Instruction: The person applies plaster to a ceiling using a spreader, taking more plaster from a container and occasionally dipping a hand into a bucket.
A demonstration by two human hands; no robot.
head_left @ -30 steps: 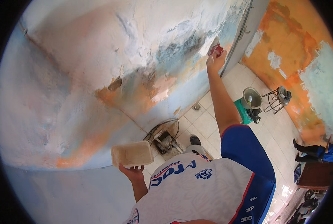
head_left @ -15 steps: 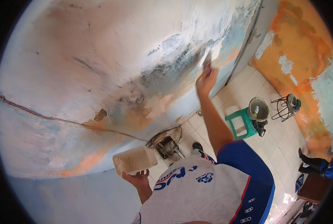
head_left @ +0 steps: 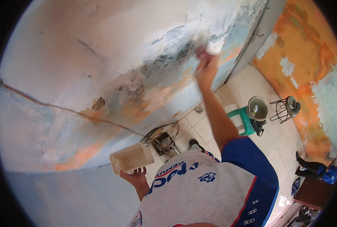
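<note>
In my left hand (head_left: 135, 179) is a rectangular beige plastic tub (head_left: 130, 158), gripped by its underside and tilted beside the wall. My right arm reaches out to the patchy wall (head_left: 111, 45), and my right hand (head_left: 207, 72) is closed around the reddish handle of a putty knife (head_left: 201, 50). Motion smears its blade, which lies at the wall over a dark, stained patch (head_left: 168, 56). White, blue and orange paint shows around that patch. The tub's contents are hard to make out.
A green plastic stool (head_left: 242, 118) stands on the tiled floor with a grey bucket (head_left: 257, 108) at it. Beyond is a black metal stool (head_left: 280, 109) bearing a small pot. A cable (head_left: 62, 109) crosses the wall. Another person (head_left: 319, 169) is at the far right.
My right hand and the putty knife have moved up and a little left across the wall. The tub stays in my left hand; the whole view has shifted slightly.
</note>
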